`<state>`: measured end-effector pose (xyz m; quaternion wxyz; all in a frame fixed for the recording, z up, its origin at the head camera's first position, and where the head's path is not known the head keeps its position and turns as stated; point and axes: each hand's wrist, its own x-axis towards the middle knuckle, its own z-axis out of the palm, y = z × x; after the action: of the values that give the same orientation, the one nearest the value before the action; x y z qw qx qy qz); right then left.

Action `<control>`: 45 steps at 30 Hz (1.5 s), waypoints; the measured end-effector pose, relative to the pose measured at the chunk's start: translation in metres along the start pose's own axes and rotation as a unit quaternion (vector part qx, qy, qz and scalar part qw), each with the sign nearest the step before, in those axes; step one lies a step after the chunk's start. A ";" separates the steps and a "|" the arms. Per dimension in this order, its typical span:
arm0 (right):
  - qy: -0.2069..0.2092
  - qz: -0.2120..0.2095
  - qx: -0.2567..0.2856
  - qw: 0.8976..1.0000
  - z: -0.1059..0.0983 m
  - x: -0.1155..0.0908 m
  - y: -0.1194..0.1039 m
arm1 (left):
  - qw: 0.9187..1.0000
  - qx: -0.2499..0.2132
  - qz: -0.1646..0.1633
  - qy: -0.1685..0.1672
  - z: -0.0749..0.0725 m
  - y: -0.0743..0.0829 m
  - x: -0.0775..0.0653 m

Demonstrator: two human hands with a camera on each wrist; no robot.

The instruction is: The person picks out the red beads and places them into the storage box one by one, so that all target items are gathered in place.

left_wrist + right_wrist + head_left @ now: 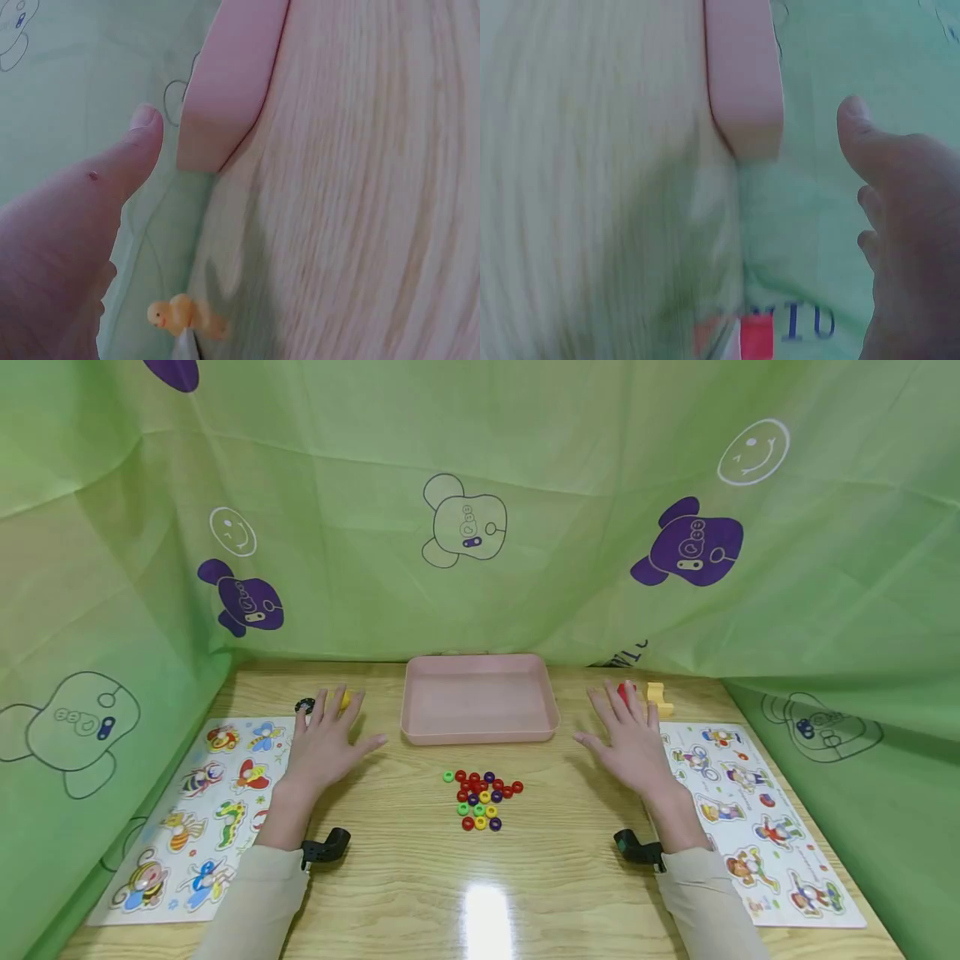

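Palm down and fingers spread, my left hand [322, 752] hovers over the inner edge of the left picture board [168, 806], holding nothing. Mirroring it, my right hand [633, 750] hangs over the inner edge of the right picture board [795, 868], likewise with nothing in it. Between and below the hands lies a loose cluster of ring-shaped beads [507, 792] in red, yellow, green and purple. A pink tray [480, 697] stands behind the beads. Each wrist view shows a raised thumb beside the tray's end, apart from it.
Beyond the left fingers sit a yellow toy figure [180, 313] and a round black piece [304, 704]. A red block [757, 337] and a yellow chair-shaped piece [657, 697] lie beyond the right fingers. Green printed cloth [337, 585] walls the table's back and sides.
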<state>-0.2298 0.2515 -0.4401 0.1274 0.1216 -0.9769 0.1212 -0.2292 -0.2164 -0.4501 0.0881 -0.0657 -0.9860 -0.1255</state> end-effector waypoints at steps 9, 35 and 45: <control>-0.046 -0.081 0.007 0.996 0.006 -0.012 -0.040 | 1.000 0.001 0.024 -0.015 0.012 0.023 0.013; -0.119 -0.174 0.080 0.974 0.024 -0.022 -0.102 | 0.969 -0.232 -0.003 -0.080 0.038 0.060 0.028; -0.129 -0.154 0.061 0.978 0.023 -0.009 -0.106 | 0.945 -0.312 0.010 -0.100 0.039 0.063 0.029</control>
<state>-0.1982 0.1475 -0.4428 0.0093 0.2926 -0.9455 0.1423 -0.2543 -0.1427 -0.4670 -0.0344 -0.1115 -0.9006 -0.4187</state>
